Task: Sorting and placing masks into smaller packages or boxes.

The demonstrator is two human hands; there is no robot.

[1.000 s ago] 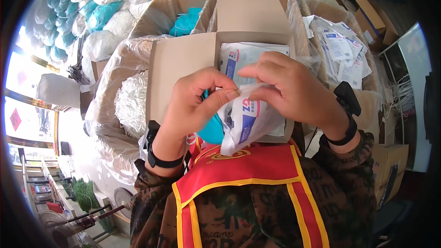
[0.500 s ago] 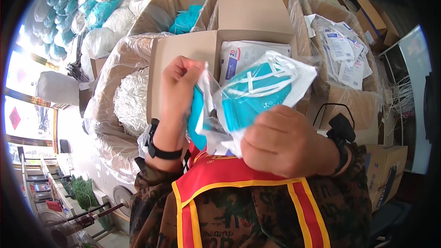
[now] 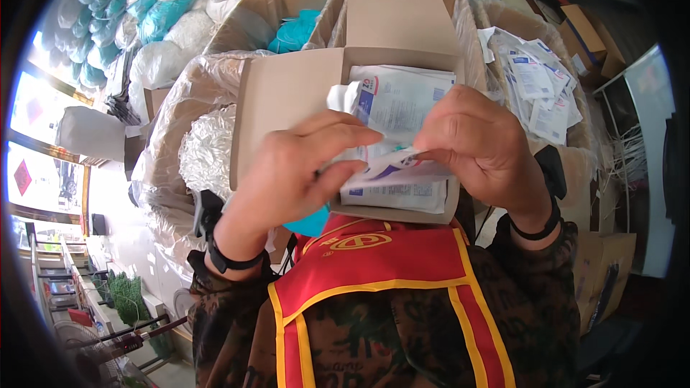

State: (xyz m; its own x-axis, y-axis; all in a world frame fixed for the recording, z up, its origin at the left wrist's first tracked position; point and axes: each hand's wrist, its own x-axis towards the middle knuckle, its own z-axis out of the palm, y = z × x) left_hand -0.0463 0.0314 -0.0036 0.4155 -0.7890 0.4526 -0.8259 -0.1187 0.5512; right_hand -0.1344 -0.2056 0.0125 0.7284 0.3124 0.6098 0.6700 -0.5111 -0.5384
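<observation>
Since half a second ago the right hand (image 3: 478,147) has risen from the lower middle to the centre right of the frame, while the left hand (image 3: 284,172) has dropped lower, left of centre. Between them, over the open cardboard box (image 3: 287,97), is a white printed packet (image 3: 399,165), seen nearly edge-on, so most of its face is hard to make out. Right thumb and fingers are pinched together on its upper right edge, the fingertips partly covered by the bent knuckles.

Motion blurs the left hand. Its thumb and forefinger stand parted by the packet's left end; whether they touch it cannot be told. Teal material (image 3: 309,223) pokes out below that palm, the rest hidden, so whether the lower fingers grip it is unclear. A blurred white piece (image 3: 345,97) shows above the left fingers, its outline too smeared to identify.

Flat printed packets (image 3: 413,97) lie inside the box, partly covered by the hands. At centre left, white stringy material (image 3: 207,151) is partly cut off by the box flap. Crowded bags (image 3: 165,18) at upper left fade into the fisheye's dark rim.
</observation>
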